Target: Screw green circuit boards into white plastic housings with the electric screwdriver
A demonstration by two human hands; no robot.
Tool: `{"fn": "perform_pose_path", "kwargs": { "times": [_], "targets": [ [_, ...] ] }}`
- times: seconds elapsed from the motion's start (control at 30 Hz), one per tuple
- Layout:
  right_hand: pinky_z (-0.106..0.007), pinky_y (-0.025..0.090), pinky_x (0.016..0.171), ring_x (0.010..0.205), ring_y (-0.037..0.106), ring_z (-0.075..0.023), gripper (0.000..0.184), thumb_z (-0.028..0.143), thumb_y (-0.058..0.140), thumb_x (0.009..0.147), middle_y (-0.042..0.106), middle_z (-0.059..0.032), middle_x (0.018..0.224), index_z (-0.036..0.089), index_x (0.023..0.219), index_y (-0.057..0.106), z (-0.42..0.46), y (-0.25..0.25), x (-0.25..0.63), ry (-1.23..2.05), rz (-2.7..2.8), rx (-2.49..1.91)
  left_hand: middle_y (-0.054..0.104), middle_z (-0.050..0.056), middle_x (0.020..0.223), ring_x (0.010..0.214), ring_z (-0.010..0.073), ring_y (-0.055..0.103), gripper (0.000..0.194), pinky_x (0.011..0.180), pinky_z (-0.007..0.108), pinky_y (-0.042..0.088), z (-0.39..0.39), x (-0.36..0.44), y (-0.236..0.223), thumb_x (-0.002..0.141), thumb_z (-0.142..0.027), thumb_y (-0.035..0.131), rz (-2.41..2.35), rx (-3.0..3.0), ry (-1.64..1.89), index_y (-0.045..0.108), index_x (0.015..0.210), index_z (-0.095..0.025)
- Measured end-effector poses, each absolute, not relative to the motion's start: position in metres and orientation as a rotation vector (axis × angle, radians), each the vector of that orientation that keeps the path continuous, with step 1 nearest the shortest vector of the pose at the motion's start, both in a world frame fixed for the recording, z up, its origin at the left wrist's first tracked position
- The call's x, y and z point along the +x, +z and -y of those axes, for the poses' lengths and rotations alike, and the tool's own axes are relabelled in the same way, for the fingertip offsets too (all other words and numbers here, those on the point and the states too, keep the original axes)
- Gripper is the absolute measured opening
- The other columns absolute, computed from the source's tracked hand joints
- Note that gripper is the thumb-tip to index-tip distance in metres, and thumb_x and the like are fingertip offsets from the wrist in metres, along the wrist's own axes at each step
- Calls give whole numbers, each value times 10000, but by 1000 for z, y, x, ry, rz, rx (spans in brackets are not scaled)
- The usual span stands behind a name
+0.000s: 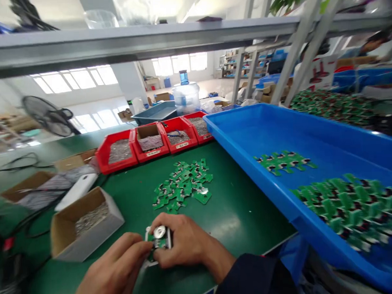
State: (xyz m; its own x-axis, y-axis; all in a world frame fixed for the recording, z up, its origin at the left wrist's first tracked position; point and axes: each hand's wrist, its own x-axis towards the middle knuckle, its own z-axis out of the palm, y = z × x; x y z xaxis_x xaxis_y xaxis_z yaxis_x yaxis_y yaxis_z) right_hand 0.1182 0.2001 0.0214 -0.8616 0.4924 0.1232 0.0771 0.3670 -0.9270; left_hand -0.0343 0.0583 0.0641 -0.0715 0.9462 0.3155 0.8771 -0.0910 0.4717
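The green bench runs from the red bins at the back to its near edge just below the wrists, with bare mat open to the right of the hands up to the blue tray, whose long wall overhangs the bench's right edge. The tray holds two heaps of green boards (the nearer one the larger). A loose pile of boards lies mid-bench, apart from the hands. A cardboard box of small metal parts stands close to the left, hemming that side.

At the near edge both hands meet on one small board, green with a round silver disc on top. The right hand pinches it, fingers curled over; the left hand grips its left end with fingertips.
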Motion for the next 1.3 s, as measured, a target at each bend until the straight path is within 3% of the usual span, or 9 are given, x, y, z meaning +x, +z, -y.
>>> {"fn": "perform_pose_path", "kwargs": {
  "times": [0.2, 0.37, 0.47, 0.53, 0.6, 0.67, 0.77, 1.3],
  "targets": [
    [-190, 390, 577, 640, 526, -110, 338, 221, 689, 659, 599, 63, 747, 255, 993, 648, -201, 21, 115, 1484, 2218, -429, 683, 54, 959, 837, 159, 686, 285, 756, 208, 540, -58, -20, 67, 960, -135, 495, -2135, 2260, 641, 680, 1139, -257],
    [-201, 386, 582, 630, 515, -112, 342, 183, 666, 653, 600, 63, 745, 255, 986, 641, -202, 25, 116, 1511, 2230, -448, 678, 58, 1057, 926, 150, 679, 340, 784, 200, 543, -48, -38, 75, 985, -195, 499, -2107, 2237, 772, 602, 1303, -257],
    [-204, 384, 580, 619, 501, -110, 363, 163, 663, 638, 594, 65, 740, 258, 988, 642, -203, 27, 117, 1541, 2254, -468, 683, 67, 1158, 995, 199, 674, 305, 860, 270, 535, -58, -85, 90, 976, -355, 526, -2537, 1850, 869, 641, 1231, -233],
    [-208, 381, 580, 616, 494, -111, 362, 162, 659, 638, 589, 66, 735, 260, 987, 643, -203, 28, 117, 1534, 2268, -482, 686, 69, 1204, 1032, 227, 669, 323, 920, 320, 509, -74, -125, 96, 987, -398, 471, -2762, 1497, 460, 672, 1172, -225],
    [-213, 383, 584, 620, 495, -115, 361, 161, 654, 639, 593, 64, 738, 258, 986, 641, -204, 30, 117, 1530, 2284, -496, 725, 89, 1124, 1029, 257, 675, 242, 935, 358, 494, -90, -163, 93, 948, -322, 542, -2714, 1412, 253, 721, 1061, -204],
    [-218, 387, 583, 623, 505, -119, 358, 159, 645, 641, 604, 57, 749, 251, 987, 639, -204, 32, 117, 1542, 2302, -518, 743, 82, 1002, 958, 237, 689, 132, 895, 353, 512, -104, -191, 84, 895, -270, 645, -2620, 1370, 107, 734, 950, -189],
    [-226, 388, 577, 622, 519, -127, 357, 160, 636, 647, 618, 46, 759, 242, 995, 637, -205, 36, 116, 1566, 2330, -548, 717, 53, 956, 910, 202, 680, 161, 871, 394, 542, -116, -211, 66, 903, -305, 689, -2511, 1346, -21, 695, 938, -147],
    [-226, 377, 567, 618, 514, -125, 340, 145, 622, 651, 599, 53, 738, 231, 979, 626, -204, 38, 116, 1610, 2308, -539, 696, 63, 1033, 943, 207, 668, 272, 885, 417, 537, -107, -209, 62, 974, -394, 581, -2604, 1275, 132, 666, 1035, -143]
  ]
}}
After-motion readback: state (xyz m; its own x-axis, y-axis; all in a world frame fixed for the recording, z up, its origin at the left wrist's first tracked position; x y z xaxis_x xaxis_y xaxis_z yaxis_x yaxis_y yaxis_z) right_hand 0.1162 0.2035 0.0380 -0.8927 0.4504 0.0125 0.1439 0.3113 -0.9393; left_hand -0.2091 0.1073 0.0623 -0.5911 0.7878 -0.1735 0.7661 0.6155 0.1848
